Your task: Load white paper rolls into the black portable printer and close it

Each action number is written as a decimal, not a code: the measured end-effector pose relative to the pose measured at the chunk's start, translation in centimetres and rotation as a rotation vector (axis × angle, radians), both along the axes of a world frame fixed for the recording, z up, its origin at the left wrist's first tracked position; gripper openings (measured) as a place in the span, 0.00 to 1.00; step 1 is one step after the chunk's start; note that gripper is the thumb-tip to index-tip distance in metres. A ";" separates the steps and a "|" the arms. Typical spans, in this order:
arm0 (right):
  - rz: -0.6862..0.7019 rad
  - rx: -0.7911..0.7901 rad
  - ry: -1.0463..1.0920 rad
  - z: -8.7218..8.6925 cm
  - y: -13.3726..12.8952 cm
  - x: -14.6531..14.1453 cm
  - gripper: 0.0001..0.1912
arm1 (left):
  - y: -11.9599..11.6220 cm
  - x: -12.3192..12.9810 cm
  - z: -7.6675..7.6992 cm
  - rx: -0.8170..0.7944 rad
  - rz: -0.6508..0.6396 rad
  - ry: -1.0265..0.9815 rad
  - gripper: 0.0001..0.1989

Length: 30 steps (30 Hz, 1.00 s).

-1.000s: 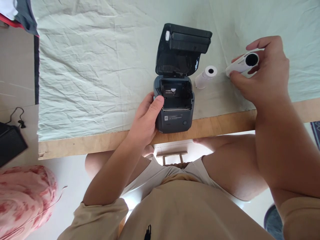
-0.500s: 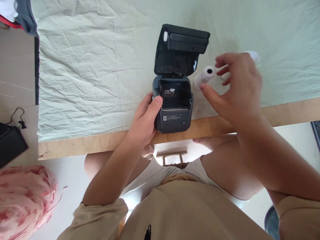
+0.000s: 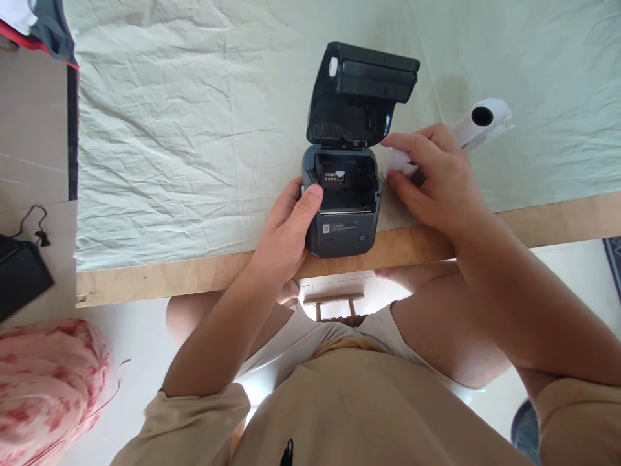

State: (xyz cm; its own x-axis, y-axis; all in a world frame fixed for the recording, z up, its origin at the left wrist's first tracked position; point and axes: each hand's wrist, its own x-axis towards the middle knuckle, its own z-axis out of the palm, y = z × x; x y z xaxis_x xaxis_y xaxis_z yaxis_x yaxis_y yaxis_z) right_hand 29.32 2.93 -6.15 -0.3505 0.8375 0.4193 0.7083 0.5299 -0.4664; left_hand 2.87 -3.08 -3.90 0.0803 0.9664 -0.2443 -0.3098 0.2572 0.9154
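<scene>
1. Label printer: on the table's near side, front end over the wooden edge. Sits upright, slightly turned.
2. Left hand: clamped on the printer's left side. Thumb lies over the rim of the roll bay; the other fingers go behind the body, mostly hidden.
3. Right hand: just right of the printer, thumb and fingers closed around the small white roll. Thumb on the near side, index finger arched over the far side, its tip close to the printer's hinge. Other fingers partly hidden.
4. Small roll: beside the printer's right wall, tilted, partly covered by the hand. Can't tell if its bottom touches the cloth.
5. Cover: part of the printer, swung up and back on the far side. Carries a black bar and a white knob at its left.
6. Bay: faces up, printed marking on its back wall. Power button at the printer's front right.
7. Larger white roll: farther right of the printer, past the right hand, dark core showing, loose end sticking out.
8. Pale green cloth: under the printer, spreading both ways.
9. Well left of the printer: dark box, pink patterned bundle.
</scene>
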 end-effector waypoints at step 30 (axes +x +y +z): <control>0.185 0.287 0.131 3.7 -3.6 -6.2 0.06 | -0.1 -0.4 -0.8 0.044 -0.042 -0.008 0.24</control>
